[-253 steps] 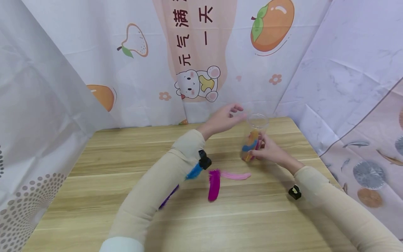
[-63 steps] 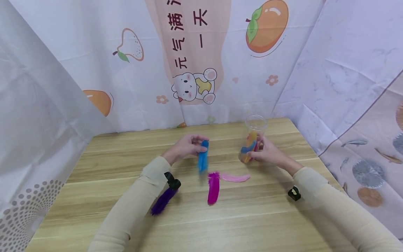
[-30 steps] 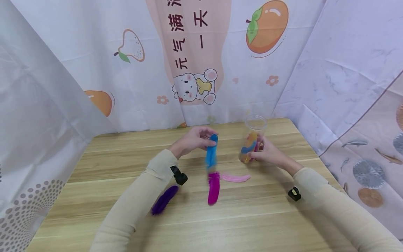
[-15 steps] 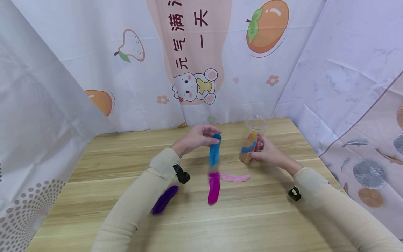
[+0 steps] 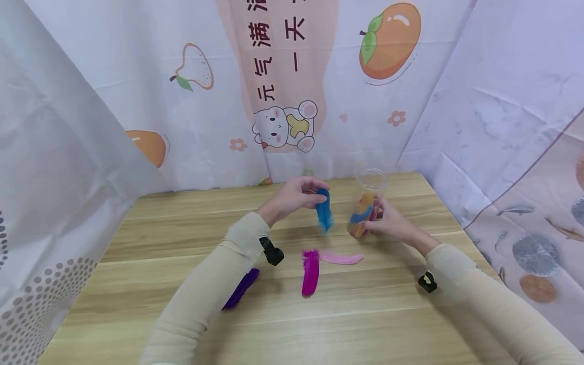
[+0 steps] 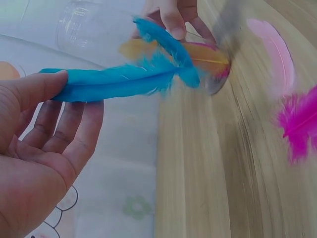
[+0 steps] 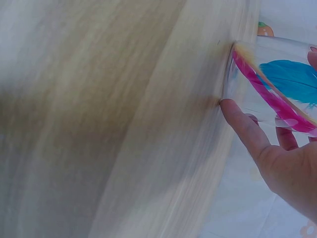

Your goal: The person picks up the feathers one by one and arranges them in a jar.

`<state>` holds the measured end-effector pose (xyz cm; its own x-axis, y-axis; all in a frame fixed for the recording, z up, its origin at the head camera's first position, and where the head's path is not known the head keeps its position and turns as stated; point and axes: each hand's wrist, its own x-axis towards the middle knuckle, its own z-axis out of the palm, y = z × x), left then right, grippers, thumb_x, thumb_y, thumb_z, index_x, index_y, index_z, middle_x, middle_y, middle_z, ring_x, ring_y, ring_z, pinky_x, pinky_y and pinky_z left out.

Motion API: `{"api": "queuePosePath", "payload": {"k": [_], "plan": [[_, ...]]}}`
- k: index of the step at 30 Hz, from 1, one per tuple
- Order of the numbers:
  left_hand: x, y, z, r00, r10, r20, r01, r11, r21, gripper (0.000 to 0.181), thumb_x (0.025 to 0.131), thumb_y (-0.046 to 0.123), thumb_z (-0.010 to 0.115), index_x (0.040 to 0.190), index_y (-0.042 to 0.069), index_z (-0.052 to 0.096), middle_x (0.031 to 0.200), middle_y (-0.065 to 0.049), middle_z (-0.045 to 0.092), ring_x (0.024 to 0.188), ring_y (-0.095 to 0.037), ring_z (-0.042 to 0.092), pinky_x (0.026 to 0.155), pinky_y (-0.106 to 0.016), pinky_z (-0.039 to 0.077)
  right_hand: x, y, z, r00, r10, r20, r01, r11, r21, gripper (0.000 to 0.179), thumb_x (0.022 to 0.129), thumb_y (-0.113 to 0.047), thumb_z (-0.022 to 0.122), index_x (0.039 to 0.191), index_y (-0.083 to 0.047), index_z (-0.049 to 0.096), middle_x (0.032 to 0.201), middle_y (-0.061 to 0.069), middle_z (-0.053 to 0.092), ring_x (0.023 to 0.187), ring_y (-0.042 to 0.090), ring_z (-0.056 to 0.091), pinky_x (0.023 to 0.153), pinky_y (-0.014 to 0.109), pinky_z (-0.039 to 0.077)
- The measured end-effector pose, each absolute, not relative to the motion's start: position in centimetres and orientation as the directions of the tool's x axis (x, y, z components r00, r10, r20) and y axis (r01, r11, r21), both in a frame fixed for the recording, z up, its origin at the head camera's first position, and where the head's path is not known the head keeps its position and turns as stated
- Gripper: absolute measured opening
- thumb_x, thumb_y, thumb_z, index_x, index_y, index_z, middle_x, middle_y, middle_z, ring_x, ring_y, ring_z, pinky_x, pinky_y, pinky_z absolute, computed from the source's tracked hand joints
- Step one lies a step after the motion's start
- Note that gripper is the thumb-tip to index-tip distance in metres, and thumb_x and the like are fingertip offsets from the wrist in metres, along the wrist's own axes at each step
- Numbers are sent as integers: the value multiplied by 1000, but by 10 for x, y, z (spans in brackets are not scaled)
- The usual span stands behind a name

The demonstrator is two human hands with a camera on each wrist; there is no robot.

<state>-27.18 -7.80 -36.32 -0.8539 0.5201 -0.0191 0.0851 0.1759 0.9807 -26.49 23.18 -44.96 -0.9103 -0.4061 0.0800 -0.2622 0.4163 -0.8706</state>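
Note:
My left hand (image 5: 296, 196) pinches a blue feather (image 5: 324, 212) by its rounded tip between thumb and fingers, its fluffy quill end hanging down above the table. In the left wrist view that feather (image 6: 114, 82) overlaps the cup beyond it. My right hand (image 5: 390, 221) grips the lower part of a clear plastic cup (image 5: 371, 180), which stands on the table to the right. Inside the cup are an orange feather (image 5: 366, 202), another blue feather (image 7: 290, 79) and a magenta feather (image 7: 267, 94).
On the wooden table (image 5: 365, 324) lie a magenta feather (image 5: 311, 274), a pale pink feather (image 5: 342, 258) and a purple feather (image 5: 242, 290), partly behind the left forearm. A printed curtain (image 5: 205, 116) hangs along the table's back edge.
Earlier the left hand was near the cup's rim without a feather; later it held the blue feather near the table's middle. It has since moved right, closer to the cup. The right hand stays put.

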Motion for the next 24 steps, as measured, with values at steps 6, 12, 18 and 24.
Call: {"api": "queuePosePath", "payload": {"k": [6, 12, 18, 24], "plan": [[-269, -72, -358, -854, 520, -19, 87, 177, 980, 27, 97, 8, 69, 124, 6, 68, 114, -14, 65, 101, -26, 68, 86, -37, 60, -264, 231, -449, -909, -408, 83, -264, 413, -872, 73, 87, -11, 80, 145, -8, 36, 127, 21, 53, 106, 32, 56, 83, 33, 52], [-266, -65, -355, -851, 525, -7, 91, 161, 983, 27, 97, 9, 69, 124, 6, 67, 114, -14, 64, 100, -26, 68, 87, -38, 59, -263, 234, -451, -907, -410, 96, -275, 404, -872, 70, 87, -10, 80, 143, -8, 38, 126, 21, 57, 105, 31, 57, 84, 32, 52], [-266, -61, -354, -849, 529, 2, 80, 125, 989, 27, 98, 7, 68, 124, 4, 66, 113, -14, 63, 99, -26, 68, 89, -39, 59, -261, 233, -452, -907, -407, 108, -287, 409, -866, 69, 86, -8, 80, 141, -6, 39, 123, 21, 56, 103, 30, 58, 82, 31, 52], [-267, -59, -350, -858, 514, 6, 65, 98, 993, 25, 98, 7, 67, 123, 4, 66, 113, -14, 62, 99, -26, 69, 86, -37, 59, -261, 229, -449, -899, -420, 125, -307, 402, -862, 68, 86, -8, 80, 141, -5, 40, 122, 23, 57, 103, 32, 59, 82, 30, 53]]}}
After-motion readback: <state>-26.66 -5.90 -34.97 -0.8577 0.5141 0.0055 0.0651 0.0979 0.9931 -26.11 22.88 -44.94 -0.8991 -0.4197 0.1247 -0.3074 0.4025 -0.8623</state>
